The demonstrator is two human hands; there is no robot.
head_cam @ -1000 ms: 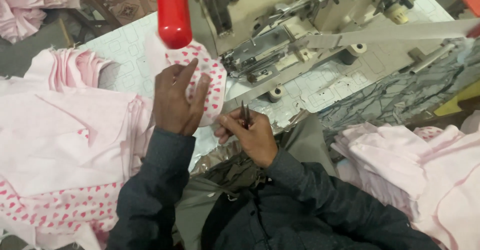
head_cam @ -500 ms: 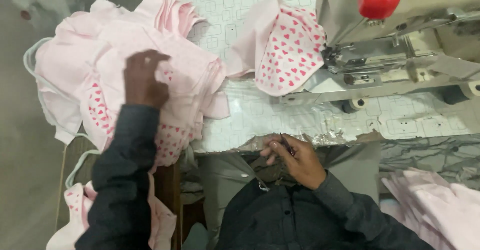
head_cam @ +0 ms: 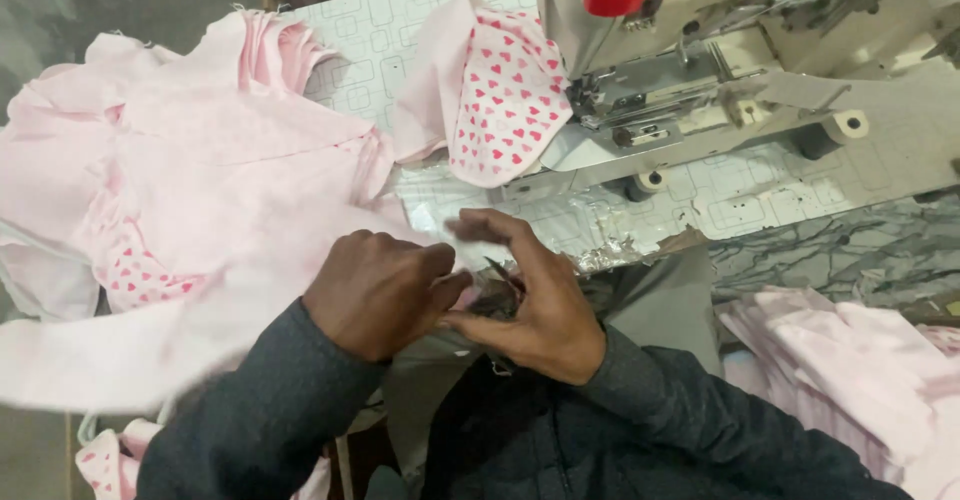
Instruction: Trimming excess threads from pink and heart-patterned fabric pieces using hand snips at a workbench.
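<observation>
Moved since half a second ago: left hand (head_cam: 385,290) off the pink pile, now meeting right hand (head_cam: 530,300) at the counter's (head_cam: 760,195) near edge, pulling a pale pink garment (head_cam: 150,350) along.
Left hand: curling shut, gripping the garment's edge, knuckles up.
Right hand: fingers spread and half curled, pinching the same edge; something small and dark showing in it, too blurred for telling what.
Garment: trailing left, blurred, lying over the pink pile (head_cam: 190,160).
Heart-print piece (head_cam: 505,95): resting on the counter, just beside the sewing machine (head_cam: 700,70).
Right side: more pink fabric (head_cam: 850,360) lying stacked.
</observation>
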